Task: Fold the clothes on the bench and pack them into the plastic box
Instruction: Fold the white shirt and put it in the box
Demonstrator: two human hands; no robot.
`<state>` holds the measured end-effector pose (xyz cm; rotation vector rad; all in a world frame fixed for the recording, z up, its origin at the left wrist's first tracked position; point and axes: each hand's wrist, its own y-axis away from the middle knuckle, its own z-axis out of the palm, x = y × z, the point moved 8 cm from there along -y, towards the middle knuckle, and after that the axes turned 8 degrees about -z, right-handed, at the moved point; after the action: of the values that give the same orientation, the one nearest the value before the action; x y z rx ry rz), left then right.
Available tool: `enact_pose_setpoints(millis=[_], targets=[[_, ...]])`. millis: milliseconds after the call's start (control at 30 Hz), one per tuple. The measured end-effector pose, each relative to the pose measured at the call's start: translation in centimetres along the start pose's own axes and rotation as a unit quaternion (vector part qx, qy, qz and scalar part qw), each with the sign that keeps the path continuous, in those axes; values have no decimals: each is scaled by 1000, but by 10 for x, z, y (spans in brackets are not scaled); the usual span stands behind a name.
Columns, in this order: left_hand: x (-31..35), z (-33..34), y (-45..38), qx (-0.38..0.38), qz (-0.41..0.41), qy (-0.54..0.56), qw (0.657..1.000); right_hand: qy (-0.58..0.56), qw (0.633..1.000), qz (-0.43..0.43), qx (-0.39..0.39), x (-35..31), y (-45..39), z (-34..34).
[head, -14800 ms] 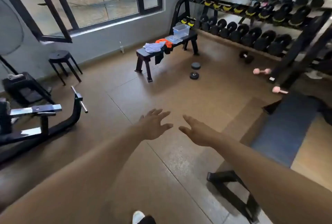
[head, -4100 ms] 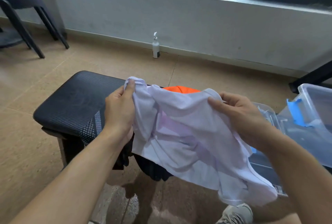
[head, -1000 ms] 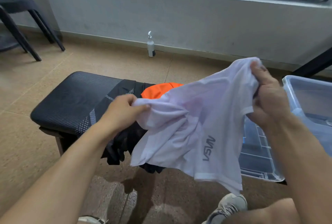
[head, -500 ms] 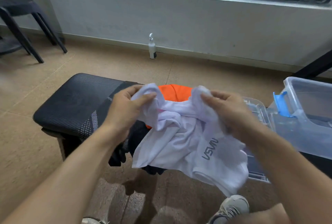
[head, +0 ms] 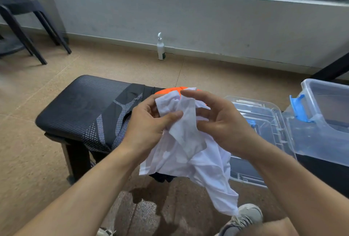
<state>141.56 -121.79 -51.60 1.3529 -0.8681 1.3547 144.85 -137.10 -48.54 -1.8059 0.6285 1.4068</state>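
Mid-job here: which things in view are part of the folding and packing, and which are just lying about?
Job: white shirt in both hands; black garment and orange garment on the bench; plastic box and its lid.

Lying about: spray bottle; black stool.

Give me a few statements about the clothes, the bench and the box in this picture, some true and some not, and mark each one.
1. Both hands hold a white shirt. True: the left hand and right hand grip its bunched top.
2. The white shirt lies neatly folded in the plastic box. False: it hangs crumpled in the air in front of the bench.
3. An orange garment lies on the bench behind the hands. True.
4. The dark patterned garment is on the floor. False: it drapes over the bench.
5. The box lid is on the box. False: it lies beside it.
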Motion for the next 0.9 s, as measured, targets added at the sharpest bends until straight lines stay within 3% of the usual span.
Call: enact_pose_setpoints(millis=[133,300,500,533,600,667,733,800,900], targets=[[-7,-12,-5,59,-18,45,997,0,999,28,27,5,1,-4],[-23,-26,-17,93,-81,138,983,50,981,184,-32,35,12,8],[-25,-26,-19,91,-100,120,984,-48,988,149,2,27,8,12],[-25,-24,-18,89,-105,120,983,-19,991,130,-10,24,7,13],[-26,-22,-17,81,-118,136,980,166,983,63,-51,19,8,13],[-28,-21,-18,68,-139,167,974,372,922,3,-107,22,10,18],[-32,-21,-18,57,-182,205,960,494,858,-53,-129,26,11,28],[-38,-18,-19,47,-239,251,937,532,836,-106,-85,25,7,35],[-44,-22,-21,55,-271,299,913,500,852,-153,-7,22,1,36]])
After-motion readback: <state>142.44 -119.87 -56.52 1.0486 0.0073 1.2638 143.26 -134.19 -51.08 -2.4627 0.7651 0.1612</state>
